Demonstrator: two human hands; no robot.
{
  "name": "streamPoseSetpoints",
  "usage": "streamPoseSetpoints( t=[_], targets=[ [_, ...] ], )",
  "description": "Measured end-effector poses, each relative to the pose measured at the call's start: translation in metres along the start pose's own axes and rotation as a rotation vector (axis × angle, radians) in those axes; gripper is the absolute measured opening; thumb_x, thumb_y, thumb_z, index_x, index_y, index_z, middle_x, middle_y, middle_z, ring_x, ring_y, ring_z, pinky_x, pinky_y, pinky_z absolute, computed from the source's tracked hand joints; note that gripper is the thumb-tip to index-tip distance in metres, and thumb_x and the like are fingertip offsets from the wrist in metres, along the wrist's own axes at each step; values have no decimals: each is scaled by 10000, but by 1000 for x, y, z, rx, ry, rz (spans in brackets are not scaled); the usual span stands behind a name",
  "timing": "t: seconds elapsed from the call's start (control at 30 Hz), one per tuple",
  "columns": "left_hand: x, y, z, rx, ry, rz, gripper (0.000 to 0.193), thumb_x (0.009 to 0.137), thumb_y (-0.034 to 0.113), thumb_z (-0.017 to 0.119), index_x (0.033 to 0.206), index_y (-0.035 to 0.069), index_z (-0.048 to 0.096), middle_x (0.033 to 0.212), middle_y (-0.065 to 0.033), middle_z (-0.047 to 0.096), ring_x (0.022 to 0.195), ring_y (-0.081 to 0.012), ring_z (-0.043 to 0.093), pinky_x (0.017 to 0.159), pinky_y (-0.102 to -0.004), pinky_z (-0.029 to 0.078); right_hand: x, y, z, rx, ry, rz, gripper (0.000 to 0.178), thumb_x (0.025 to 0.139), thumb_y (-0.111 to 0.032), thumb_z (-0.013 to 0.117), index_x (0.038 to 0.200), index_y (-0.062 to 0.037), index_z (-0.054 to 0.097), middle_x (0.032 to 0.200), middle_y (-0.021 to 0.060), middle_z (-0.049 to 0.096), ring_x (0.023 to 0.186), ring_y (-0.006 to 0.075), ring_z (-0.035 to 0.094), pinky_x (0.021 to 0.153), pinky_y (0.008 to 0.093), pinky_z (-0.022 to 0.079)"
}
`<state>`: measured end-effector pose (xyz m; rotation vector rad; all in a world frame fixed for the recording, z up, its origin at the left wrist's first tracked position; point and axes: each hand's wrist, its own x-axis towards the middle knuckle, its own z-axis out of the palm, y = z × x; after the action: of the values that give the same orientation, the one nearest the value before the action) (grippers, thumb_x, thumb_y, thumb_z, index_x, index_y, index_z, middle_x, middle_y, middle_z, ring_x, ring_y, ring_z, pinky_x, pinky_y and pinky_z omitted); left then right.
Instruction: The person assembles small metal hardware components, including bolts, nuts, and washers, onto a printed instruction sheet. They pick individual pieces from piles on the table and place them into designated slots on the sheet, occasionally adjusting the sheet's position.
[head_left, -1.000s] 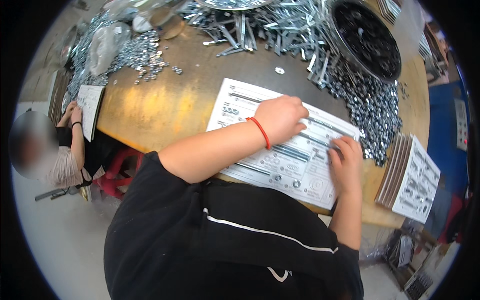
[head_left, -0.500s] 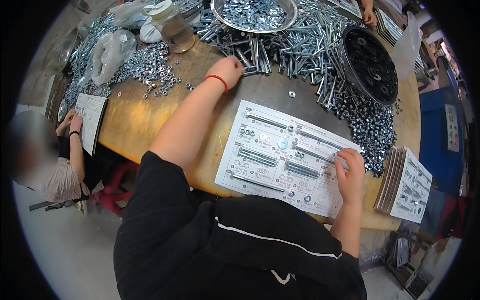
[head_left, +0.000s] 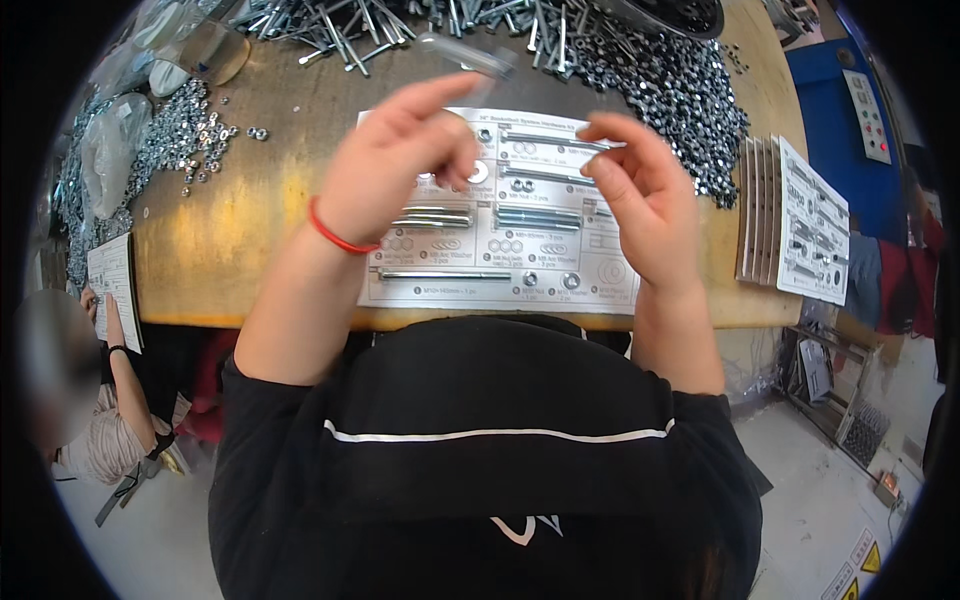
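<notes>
My left hand (head_left: 400, 155), with a red cord on the wrist, is raised over the upper left of a white printed sheet (head_left: 440, 292). Its index finger stretches out and the other fingers curl loosely. Just beyond that fingertip is a motion-blurred silvery bolt (head_left: 465, 53); whether they touch I cannot tell. Over the sheet's right side, my right hand (head_left: 645, 195) is open, thumb and fingers apart, nothing between them. Bolts, nuts and washers show in outlined boxes on the sheet; which are real and which are printed is partly unclear.
Loose bolts (head_left: 345, 35) lie along the table's far side, dark nuts (head_left: 690, 120) at right, silvery nuts (head_left: 205, 135) at left. Upright printed boards (head_left: 812, 225) stand at the right edge. Another person's hands (head_left: 105, 310) hold a sheet at far left.
My left hand has come back from the bolt pile to above the sheet, with a blurred bolt by its fingertip. My right hand has lifted off the sheet's edge. The view has shifted.
</notes>
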<state>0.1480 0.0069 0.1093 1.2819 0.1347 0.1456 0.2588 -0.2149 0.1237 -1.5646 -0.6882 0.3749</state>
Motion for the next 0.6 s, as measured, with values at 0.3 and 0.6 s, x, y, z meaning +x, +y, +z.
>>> streamPoseSetpoints(
  t=[0.3, 0.6],
  targets=[
    [-13, -26, 92, 817, -323, 321, 423, 867, 114, 679, 1284, 107, 613, 857, -99, 703, 763, -210, 686, 682, -308, 535, -44, 4, -60, -126, 54, 207, 199, 864, -27, 696, 1056, 17, 669, 860, 7, 622, 751, 66, 545, 662, 219, 455],
    [-39, -31, 7, 667, 133, 5, 359, 885, 86, 690, 1234, 34, 627, 819, -16, 646, 751, -92, 594, 689, -246, 492, -85, 64, -94, -808, -130, 33, 179, 773, -39, 717, 950, -28, 699, 960, 100, 626, 955, 312, 588, 832, 380, 476]
  ],
)
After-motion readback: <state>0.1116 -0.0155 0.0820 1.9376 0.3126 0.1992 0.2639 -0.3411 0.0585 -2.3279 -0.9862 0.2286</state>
